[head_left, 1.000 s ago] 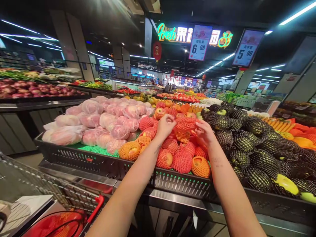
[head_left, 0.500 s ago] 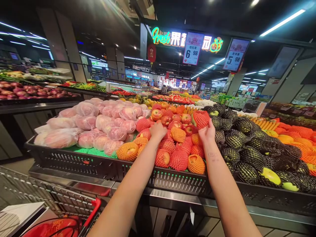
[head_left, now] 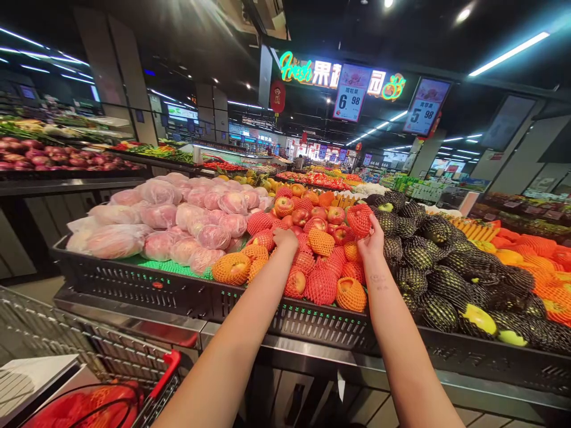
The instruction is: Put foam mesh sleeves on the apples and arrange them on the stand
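Both my arms reach over a black crate (head_left: 187,297) of apples in red and orange foam nets (head_left: 321,285). My right hand (head_left: 371,239) is raised at the back of the pile with its fingers round a fruit in a red net (head_left: 359,219). My left hand (head_left: 285,239) rests knuckles-up on the netted apples beside an orange-netted one (head_left: 322,242); its fingers curl down out of sight. Bare red apples (head_left: 317,215) lie just behind both hands.
Pink fruit in plastic wrap (head_left: 187,220) fills the crate's left part. Dark-netted mangoes (head_left: 446,261) lie to the right, orange fruit (head_left: 535,255) beyond. A shopping cart with a red handle (head_left: 163,371) holding red-netted fruit (head_left: 80,407) stands at lower left. Price signs (head_left: 348,92) hang overhead.
My hands have parted and moved deeper into the pile. The right hand has lifted the red-netted fruit to the back right, and the left hand has dropped onto the apples.
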`<state>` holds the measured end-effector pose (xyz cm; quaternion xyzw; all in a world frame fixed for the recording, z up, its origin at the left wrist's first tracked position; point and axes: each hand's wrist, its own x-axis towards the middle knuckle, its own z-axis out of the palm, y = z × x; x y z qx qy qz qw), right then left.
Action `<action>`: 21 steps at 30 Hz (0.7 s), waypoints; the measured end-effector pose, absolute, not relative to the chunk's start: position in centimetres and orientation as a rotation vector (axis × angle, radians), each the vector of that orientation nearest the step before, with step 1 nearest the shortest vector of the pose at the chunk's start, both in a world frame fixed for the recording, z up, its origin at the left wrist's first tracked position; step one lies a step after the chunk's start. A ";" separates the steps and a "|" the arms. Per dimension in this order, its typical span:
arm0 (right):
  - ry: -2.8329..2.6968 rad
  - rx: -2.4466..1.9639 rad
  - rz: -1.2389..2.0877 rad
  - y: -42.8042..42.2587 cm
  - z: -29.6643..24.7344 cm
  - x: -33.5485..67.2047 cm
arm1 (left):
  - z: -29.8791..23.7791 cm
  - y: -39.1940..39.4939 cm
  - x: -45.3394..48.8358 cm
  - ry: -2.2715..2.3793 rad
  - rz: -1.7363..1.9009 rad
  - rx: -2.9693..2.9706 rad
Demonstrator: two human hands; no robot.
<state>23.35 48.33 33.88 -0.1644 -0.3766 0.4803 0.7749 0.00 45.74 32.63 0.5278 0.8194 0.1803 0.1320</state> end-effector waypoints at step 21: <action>-1.265 -0.443 1.265 44.4 34.8 21.5 | 34.2 43.9 1.3 1.478 1.883 1.299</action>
